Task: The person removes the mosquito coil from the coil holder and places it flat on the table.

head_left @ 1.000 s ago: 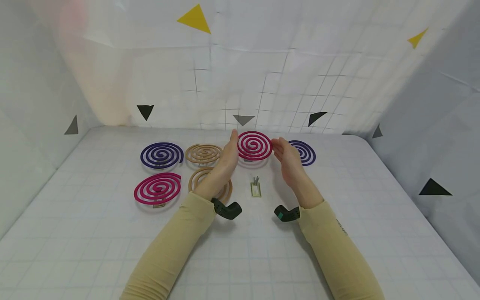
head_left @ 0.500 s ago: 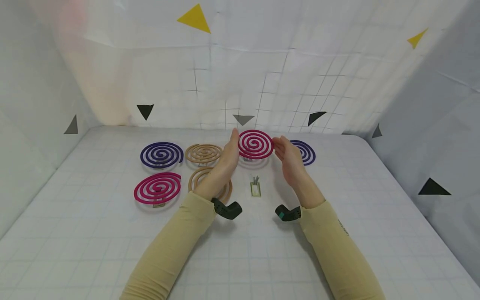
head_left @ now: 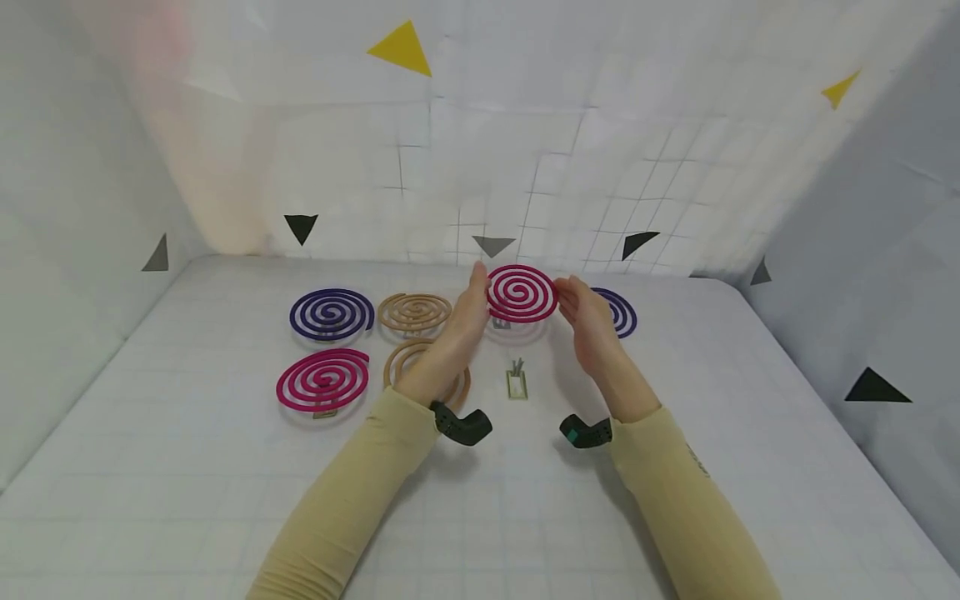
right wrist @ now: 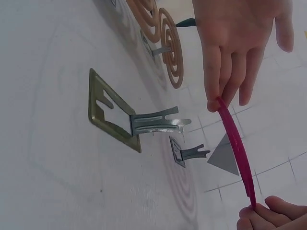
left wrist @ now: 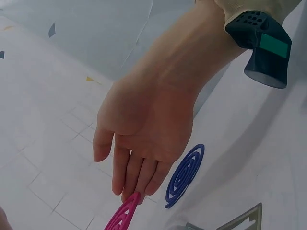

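Observation:
Between my two hands a pink mosquito coil (head_left: 518, 293) is held up by its edges, above a small metal stand (head_left: 501, 323) whose prongs (right wrist: 194, 153) show free of it. On its left edge, the straight fingertips of my left hand (head_left: 453, 333) touch it, palm facing inward. My right hand (head_left: 592, 329) presses the opposite edge with extended fingertips; its palm (left wrist: 148, 115) shows in the left wrist view. Nearer to me on the table stands a second metal stand (right wrist: 156, 123) with upright prongs and no coil.
Left of my hands lie a dark blue coil (head_left: 332, 315), a tan coil (head_left: 415, 312) and another pink coil (head_left: 323, 381) on stands. A second tan coil (head_left: 397, 360) is partly behind my left hand. Another blue coil (head_left: 624, 312) sits behind my right hand.
The pink coil has risen slightly and shifted a little to the right between my hands, showing more of the stand under it. The head view has tilted slightly.

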Demonstrator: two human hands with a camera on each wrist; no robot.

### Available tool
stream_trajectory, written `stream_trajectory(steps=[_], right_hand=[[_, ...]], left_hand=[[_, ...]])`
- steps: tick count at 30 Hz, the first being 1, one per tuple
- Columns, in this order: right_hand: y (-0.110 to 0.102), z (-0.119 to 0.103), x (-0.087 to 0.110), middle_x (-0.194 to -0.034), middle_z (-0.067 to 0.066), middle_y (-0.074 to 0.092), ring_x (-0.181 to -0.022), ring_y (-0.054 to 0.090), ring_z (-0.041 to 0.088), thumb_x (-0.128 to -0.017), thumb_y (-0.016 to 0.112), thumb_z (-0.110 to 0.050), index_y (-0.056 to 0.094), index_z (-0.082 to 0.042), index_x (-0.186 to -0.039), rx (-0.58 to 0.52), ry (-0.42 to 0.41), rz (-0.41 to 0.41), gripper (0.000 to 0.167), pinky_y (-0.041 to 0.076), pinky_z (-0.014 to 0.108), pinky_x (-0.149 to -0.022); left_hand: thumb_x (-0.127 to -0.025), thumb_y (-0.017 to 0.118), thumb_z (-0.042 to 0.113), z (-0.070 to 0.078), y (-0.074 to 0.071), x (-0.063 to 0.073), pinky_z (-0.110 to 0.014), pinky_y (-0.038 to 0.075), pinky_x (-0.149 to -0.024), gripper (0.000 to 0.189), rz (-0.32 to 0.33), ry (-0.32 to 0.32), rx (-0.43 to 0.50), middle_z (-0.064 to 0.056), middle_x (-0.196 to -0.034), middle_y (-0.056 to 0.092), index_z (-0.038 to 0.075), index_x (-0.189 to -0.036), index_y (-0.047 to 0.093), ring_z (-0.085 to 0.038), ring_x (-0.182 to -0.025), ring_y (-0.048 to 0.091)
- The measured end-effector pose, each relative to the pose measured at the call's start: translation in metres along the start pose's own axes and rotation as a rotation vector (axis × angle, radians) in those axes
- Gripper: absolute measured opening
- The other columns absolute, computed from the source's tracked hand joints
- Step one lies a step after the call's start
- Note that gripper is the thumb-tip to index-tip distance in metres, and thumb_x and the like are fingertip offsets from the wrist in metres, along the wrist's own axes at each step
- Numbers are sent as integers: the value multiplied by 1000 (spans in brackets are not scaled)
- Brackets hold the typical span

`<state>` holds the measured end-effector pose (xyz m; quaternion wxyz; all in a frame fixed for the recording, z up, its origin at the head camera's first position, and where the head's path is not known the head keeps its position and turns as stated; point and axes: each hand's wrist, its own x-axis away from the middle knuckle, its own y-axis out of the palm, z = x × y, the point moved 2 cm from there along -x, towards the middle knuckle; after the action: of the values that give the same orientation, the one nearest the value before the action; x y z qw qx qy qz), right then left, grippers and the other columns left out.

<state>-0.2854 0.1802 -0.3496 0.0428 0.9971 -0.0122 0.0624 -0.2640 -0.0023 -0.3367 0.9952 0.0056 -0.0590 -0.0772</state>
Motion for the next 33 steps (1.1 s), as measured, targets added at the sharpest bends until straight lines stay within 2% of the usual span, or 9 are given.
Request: stream_trajectory(steps=[2,6,10,16,21,28,33], right_hand=[[-3,0,1,-160,13,36,-150,31,20,-110,32,-35,33,3,-152,8,2,-3,57,23,29,-124],[-8,-2,5,-161,13,33,-151,29,20,-110,30,-36,32,3,-153,68,1,-20,58,21,31,-125],[-16,-5,11,-162,11,33,-151,28,21,-110,29,-38,32,1,-154,106,2,-23,59,20,34,-125],[-28,-9,22,-162,12,31,-152,26,22,-110,28,-38,30,1,-154,102,-7,-41,59,18,35,-126],[-40,-12,32,-164,12,28,-152,24,22,-110,27,-39,26,0,-156,115,-22,-50,60,15,37,-126],[-53,-14,41,-165,13,25,-153,21,23,-110,28,-41,23,1,-157,123,-16,-68,63,14,37,-126],[-61,-12,45,-166,14,21,-154,19,24,-111,26,-39,21,2,-157,100,9,-82,62,13,36,-126]], left_hand=[[-104,9,60,0,2,1,-39,19,-126,81,-1,4,-10,-13,-166,21,1,-157,24,-28,-153,21],[-104,8,62,-1,6,5,-42,11,-127,80,-11,-3,-44,-10,-166,21,6,-158,24,-26,-154,15],[-103,10,62,-1,12,8,-40,7,-127,78,-33,2,-30,-5,-167,19,10,-160,20,-21,-155,9],[-103,13,63,-1,23,13,-41,9,-127,78,-38,2,-21,-5,-167,21,10,-160,23,-22,-155,13],[-104,14,62,-6,33,16,-42,4,-127,76,-69,-9,-19,-3,-167,19,10,-160,23,-20,-156,5],[-104,15,61,-8,43,21,-44,11,-127,76,-88,-10,1,-6,-166,22,9,-159,24,-25,-154,15],[-104,16,61,-9,47,24,-45,13,-126,77,-96,-9,-23,-11,-165,24,6,-157,29,-30,-152,23]])
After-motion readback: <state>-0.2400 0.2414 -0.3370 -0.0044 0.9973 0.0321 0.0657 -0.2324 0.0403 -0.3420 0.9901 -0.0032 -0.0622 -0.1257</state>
